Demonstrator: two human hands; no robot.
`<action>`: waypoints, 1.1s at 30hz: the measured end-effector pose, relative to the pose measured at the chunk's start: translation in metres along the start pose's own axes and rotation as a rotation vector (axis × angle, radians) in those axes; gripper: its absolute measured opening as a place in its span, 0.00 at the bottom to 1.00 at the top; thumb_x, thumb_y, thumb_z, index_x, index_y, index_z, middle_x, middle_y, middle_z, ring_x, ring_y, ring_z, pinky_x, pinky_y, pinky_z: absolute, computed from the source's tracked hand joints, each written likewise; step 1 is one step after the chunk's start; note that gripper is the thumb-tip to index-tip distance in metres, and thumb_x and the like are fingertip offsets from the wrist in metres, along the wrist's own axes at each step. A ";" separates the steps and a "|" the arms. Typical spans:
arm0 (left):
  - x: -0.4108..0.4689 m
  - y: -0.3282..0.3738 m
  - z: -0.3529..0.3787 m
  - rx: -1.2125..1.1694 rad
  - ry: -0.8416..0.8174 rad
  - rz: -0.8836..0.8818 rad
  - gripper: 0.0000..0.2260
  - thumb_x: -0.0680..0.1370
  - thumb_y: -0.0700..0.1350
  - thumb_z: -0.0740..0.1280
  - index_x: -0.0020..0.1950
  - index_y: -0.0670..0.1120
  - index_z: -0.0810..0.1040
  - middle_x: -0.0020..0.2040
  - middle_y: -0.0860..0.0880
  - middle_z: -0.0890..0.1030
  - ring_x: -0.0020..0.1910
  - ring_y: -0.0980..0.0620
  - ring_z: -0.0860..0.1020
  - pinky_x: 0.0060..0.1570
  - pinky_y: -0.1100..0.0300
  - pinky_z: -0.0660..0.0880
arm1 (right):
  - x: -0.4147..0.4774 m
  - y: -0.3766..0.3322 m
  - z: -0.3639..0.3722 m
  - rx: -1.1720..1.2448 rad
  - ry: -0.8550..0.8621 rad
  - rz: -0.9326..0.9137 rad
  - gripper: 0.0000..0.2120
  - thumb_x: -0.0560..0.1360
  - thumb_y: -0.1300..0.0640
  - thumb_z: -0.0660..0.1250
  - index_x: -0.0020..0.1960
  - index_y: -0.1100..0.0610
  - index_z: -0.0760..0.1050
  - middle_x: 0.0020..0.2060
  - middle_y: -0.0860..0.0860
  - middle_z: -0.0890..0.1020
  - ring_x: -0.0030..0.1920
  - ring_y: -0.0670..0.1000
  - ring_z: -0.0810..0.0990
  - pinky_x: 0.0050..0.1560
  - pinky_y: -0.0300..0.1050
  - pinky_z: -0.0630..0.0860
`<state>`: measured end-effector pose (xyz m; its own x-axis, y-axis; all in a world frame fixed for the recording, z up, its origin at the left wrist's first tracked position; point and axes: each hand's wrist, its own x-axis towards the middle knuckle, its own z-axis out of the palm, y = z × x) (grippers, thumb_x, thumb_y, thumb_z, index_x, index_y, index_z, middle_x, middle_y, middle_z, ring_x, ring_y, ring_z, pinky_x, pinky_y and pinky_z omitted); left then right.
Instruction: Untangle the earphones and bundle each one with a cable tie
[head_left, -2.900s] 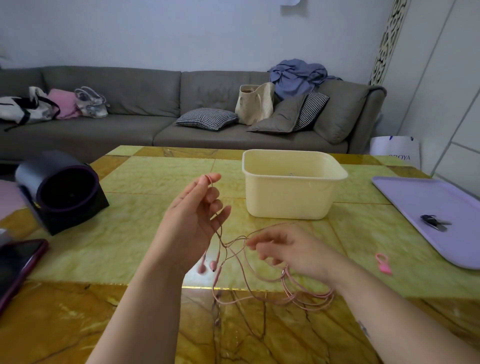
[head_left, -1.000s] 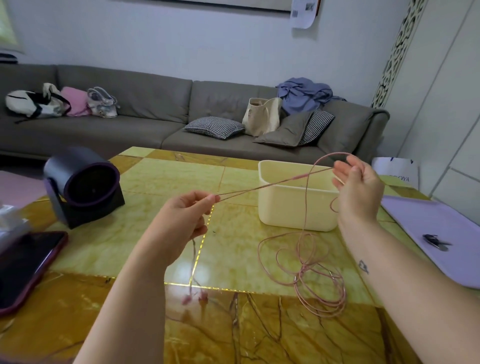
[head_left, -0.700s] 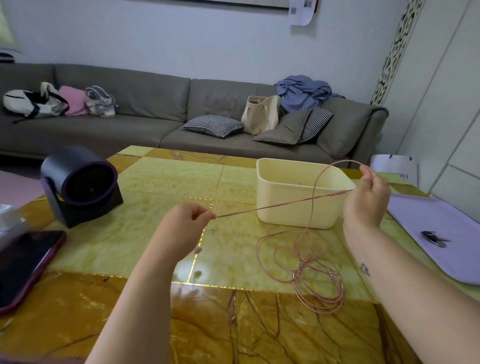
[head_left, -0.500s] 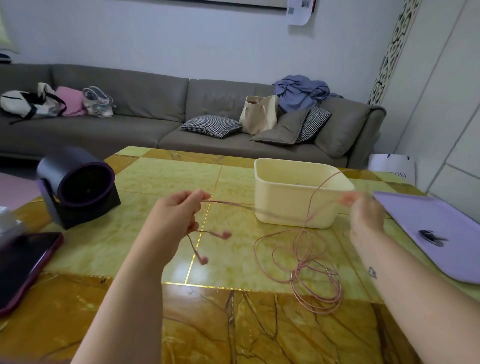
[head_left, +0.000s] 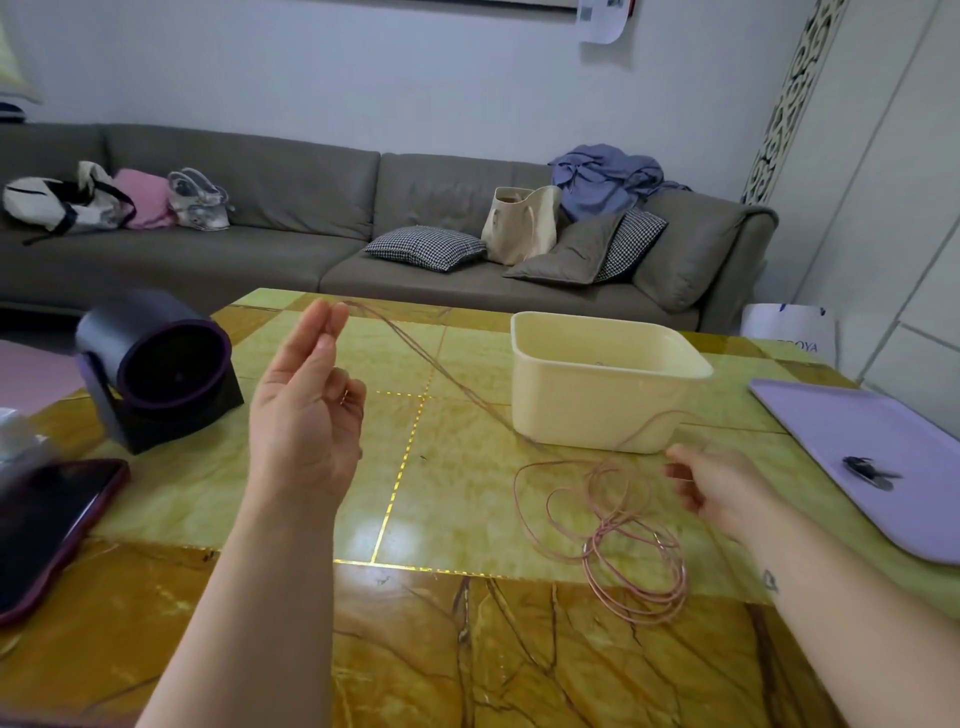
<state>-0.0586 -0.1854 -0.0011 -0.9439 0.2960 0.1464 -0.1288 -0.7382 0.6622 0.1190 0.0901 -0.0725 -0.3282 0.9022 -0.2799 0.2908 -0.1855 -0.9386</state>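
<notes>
Left hand (head_left: 304, 415) pinches pink earphone cable (head_left: 618, 525) aloft; right hand (head_left: 719, 486) grips loop.

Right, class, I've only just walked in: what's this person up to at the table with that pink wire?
A person is untangling pink earphones on a yellow-green stone table. The left hand is raised, pinching the cable between its fingertips, and the strand slopes down toward a cream plastic tub. The right hand is low, holding another part of the cable beside the loose coils lying on the table. The coils aren't bundled or tied yet.
</notes>
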 end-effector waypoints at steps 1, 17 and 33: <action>0.000 0.000 0.000 -0.001 0.018 0.021 0.13 0.80 0.35 0.58 0.54 0.50 0.78 0.54 0.54 0.83 0.24 0.61 0.65 0.30 0.71 0.69 | -0.001 0.002 0.001 -0.001 -0.017 0.011 0.11 0.80 0.64 0.58 0.40 0.62 0.72 0.23 0.51 0.78 0.16 0.44 0.71 0.20 0.35 0.63; 0.006 -0.010 -0.009 0.369 0.024 -0.052 0.17 0.80 0.38 0.58 0.66 0.51 0.74 0.26 0.52 0.72 0.24 0.56 0.65 0.26 0.62 0.62 | 0.003 0.013 0.001 -0.466 0.377 -0.134 0.26 0.74 0.53 0.69 0.65 0.68 0.70 0.63 0.65 0.73 0.64 0.65 0.71 0.64 0.56 0.69; -0.027 -0.013 0.018 0.296 -0.822 -0.516 0.15 0.74 0.44 0.61 0.57 0.46 0.82 0.60 0.49 0.80 0.23 0.61 0.59 0.26 0.69 0.66 | -0.104 -0.075 0.028 0.220 -0.962 -0.410 0.10 0.62 0.53 0.78 0.41 0.54 0.82 0.30 0.49 0.76 0.30 0.45 0.75 0.38 0.40 0.77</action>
<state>-0.0265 -0.1732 -0.0004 -0.2782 0.9439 0.1778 -0.2752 -0.2557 0.9268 0.1062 -0.0003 0.0218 -0.9634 0.2426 0.1142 -0.1397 -0.0909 -0.9860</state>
